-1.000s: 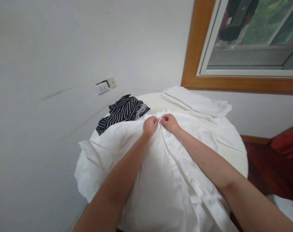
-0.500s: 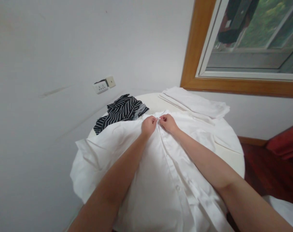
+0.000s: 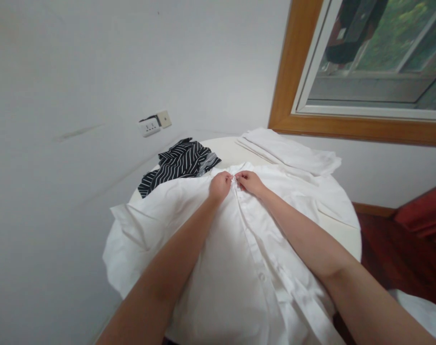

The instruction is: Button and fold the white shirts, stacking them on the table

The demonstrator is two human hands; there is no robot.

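Observation:
A white button-up shirt (image 3: 239, 258) lies spread front-up over a round white table (image 3: 235, 151). Its button placket runs from the near edge toward the far side. My left hand (image 3: 220, 186) and my right hand (image 3: 249, 182) meet at the far end of the placket, near the collar. Both hands are closed in a pinch on the shirt's front edges, fingertips almost touching. A button (image 3: 261, 276) shows lower on the placket.
A black-and-white striped garment (image 3: 182, 163) lies crumpled at the table's far left. Folded white cloth (image 3: 289, 151) is stacked at the far right, under a wood-framed window (image 3: 347, 124). A wall socket (image 3: 153, 124) sits on the white wall. Dark red floor (image 3: 394, 254) lies to the right.
Both hands stay pinched together at the top of the placket; only the camera view has shifted slightly.

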